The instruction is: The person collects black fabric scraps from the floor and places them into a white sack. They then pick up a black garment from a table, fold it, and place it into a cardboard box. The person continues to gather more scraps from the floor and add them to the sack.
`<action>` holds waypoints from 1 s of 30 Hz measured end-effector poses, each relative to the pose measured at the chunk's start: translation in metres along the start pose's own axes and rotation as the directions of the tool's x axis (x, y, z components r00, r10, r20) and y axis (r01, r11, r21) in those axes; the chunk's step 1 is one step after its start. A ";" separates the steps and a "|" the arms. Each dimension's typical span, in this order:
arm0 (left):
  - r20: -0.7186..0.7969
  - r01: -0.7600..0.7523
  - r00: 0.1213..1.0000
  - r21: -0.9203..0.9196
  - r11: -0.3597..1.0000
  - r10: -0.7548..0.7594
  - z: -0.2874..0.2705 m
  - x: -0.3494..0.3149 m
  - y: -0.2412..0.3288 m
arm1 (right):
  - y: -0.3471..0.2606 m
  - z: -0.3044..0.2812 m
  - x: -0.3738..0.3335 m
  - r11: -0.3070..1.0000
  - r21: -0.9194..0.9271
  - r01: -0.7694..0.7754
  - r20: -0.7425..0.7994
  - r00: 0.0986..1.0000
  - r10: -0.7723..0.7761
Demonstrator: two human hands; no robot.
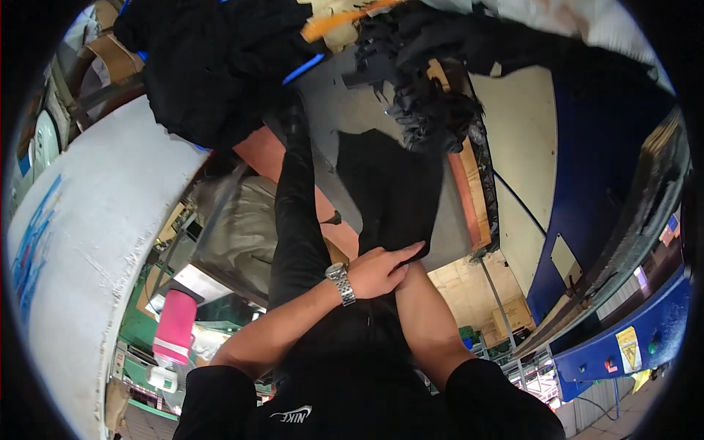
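Observation:
A black cloth piece (396, 183), long like a sleeve or trouser leg, lies over the grey work board (455, 227) in front of me. My left hand (378, 270), wearing a metal watch, crosses over to my right wrist. Its index finger stretches along the cloth's near edge and its thumb sits below, so the edge seems gripped between them. At that edge my right forearm (425, 308) disappears; the right hand appears to be inside or under the cloth, with its fingers hidden. Left of the board, a strip of black fabric (297, 198) runs down toward me.
A heap of black garments (213, 73) fills the far left, and bunched black pieces (429, 110) lie at the board's far right. A white table (95, 213) borders the left, above a pink bottle (174, 326). Blue machine panels (609, 191) stand at the right.

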State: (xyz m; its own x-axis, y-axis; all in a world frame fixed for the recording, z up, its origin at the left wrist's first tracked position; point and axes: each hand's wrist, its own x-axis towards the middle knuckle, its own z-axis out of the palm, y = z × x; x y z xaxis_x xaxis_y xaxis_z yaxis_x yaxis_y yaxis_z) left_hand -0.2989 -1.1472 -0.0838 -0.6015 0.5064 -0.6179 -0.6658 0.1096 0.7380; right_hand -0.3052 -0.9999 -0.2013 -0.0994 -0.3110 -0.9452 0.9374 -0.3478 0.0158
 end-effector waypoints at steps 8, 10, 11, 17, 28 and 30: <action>0.270 -0.331 0.906 -0.023 0.943 0.325 0.117 0.211 -0.062 | -0.089 -0.192 0.053 0.934 -0.216 0.285 -0.289 0.895 -0.340; 0.387 -0.377 0.842 -0.076 0.923 0.376 0.154 0.274 -0.075 | -0.111 -0.236 0.076 0.895 -0.289 0.339 -0.368 0.824 -0.431; 0.415 -0.410 0.798 -0.156 0.898 0.437 0.174 0.300 -0.080 | -0.122 -0.255 0.083 0.869 -0.337 0.362 -0.410 0.775 -0.481; 0.196 -0.423 0.878 -0.106 0.900 0.436 0.212 0.435 -0.168 | -0.188 -0.329 0.218 0.674 -0.607 0.421 -0.401 0.570 -0.718; -0.369 -0.190 0.893 0.206 0.960 0.256 0.032 0.430 -0.320 | -0.242 -0.303 0.441 0.167 -0.896 0.411 -0.018 0.341 -0.940; -0.423 -0.171 0.874 0.196 0.965 0.241 0.006 0.415 -0.318 | -0.230 -0.271 0.443 0.134 -0.914 0.383 0.024 0.382 -0.924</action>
State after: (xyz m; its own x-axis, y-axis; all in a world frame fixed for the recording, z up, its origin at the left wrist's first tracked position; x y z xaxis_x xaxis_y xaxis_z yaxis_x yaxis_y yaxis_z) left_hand -0.3344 -0.9667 -0.5733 -0.8725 0.1071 -0.4767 -0.4532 0.1871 0.8715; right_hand -0.4747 -0.8180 -0.7117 -0.9122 0.1811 -0.3676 0.3928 0.6422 -0.6583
